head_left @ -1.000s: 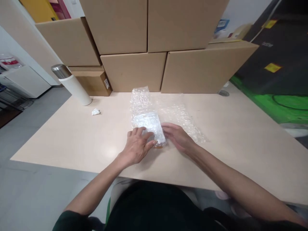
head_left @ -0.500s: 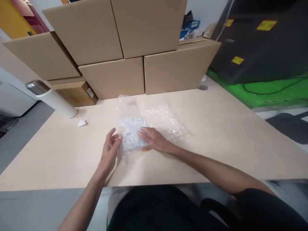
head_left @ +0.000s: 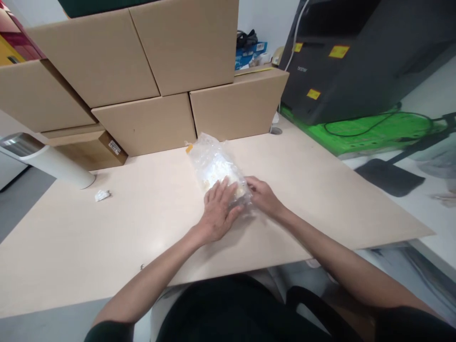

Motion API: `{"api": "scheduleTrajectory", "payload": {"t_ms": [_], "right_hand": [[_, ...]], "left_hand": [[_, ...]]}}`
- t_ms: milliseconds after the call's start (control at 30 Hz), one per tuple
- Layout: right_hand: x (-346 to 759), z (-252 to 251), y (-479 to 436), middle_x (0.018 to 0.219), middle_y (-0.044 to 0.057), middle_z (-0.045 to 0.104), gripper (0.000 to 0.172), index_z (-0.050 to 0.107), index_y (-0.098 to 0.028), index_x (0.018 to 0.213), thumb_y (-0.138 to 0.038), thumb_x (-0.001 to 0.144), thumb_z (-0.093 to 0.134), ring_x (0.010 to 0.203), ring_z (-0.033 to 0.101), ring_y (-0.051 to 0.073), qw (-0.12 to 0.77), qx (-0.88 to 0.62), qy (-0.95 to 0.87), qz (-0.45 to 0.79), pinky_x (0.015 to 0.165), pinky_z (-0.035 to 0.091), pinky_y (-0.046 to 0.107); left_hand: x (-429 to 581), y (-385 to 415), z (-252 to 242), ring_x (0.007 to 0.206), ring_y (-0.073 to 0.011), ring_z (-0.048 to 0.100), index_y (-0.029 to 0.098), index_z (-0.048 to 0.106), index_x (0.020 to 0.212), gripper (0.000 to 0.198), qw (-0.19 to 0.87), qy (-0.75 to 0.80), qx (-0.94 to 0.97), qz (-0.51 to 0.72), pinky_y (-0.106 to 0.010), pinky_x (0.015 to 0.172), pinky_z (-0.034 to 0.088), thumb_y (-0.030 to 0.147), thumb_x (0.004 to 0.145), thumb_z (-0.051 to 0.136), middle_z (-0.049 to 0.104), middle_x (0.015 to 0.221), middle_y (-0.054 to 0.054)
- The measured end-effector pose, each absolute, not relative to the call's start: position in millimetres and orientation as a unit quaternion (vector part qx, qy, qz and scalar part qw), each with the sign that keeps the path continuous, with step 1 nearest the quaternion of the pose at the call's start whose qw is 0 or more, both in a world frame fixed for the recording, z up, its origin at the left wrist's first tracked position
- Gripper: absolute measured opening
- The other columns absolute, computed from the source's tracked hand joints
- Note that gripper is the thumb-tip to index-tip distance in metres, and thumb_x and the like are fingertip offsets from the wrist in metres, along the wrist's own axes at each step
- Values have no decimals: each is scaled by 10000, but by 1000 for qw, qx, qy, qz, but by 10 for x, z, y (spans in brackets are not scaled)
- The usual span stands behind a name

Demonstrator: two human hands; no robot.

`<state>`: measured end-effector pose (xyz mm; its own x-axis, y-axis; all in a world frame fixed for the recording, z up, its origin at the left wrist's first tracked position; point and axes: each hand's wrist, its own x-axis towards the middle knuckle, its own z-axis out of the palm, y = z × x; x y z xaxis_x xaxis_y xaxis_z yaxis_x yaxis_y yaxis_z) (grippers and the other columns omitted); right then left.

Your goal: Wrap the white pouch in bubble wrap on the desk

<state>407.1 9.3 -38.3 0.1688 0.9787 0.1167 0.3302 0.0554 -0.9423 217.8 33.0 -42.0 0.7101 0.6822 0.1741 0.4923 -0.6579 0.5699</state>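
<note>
Wrapping, seemingly: open left hand (head_left: 216, 214) steadies clear, rectangular bubble-wrap packet (head_left: 215, 161); right hand (head_left: 265, 196) curls at edge, grip unclear; next fold likely needs tension.

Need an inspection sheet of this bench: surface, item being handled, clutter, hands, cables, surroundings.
Surface: pale tabletop, light wood tone, some glare.
Item in hand: bubble-wrapped packet, lying aslant; an orange patch shows at its far left corner, contents unclear.
Clutter: white flask with metal cap, upright at left; crumpled white scrap near it.
Left hand: open on top of the packet's near part.
Right hand: at the packet's right edge, fingertips partly hidden, grip unclear.
Cables: black one on the green surface at right; white one beside the dark machine.
Surroundings: stacked cardboard boxes behind; dark machine with yellow labels at right.
</note>
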Motion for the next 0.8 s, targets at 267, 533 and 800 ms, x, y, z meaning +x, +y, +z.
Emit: {"api": "scheduleTrajectory", "payload": {"t_ms": [267,533,800], "right_hand": [[4324,-358,398,999,85,707,320,645,-182,1022,-457,866,600,1039,624,273,423,-699,-463,345,954,453,399],[3914,-152,727,735,62,683,228,611,-159,851,-286,759,776,727,652,222,471,-554,-325,605,673,546,350],[3565,-36,333,1056,51,733,542,600,-214,1161,-280,678,835,880,707,208,493,-329,-361,720,819,568,355]], "left_hand": [[2316,331,-611,1543,-341,141,208,407,1500,571,159,349,915,125,-581,1217,155,510,1015,404,237,1649,-168],[2140,281,-612,1521,-313,232,232,448,1455,498,190,349,897,197,-573,1194,208,465,1016,435,309,1624,-150],[1523,89,-63,1492,-276,301,300,484,1440,491,93,333,842,415,-507,1197,195,518,1039,305,432,1562,-83]]}}
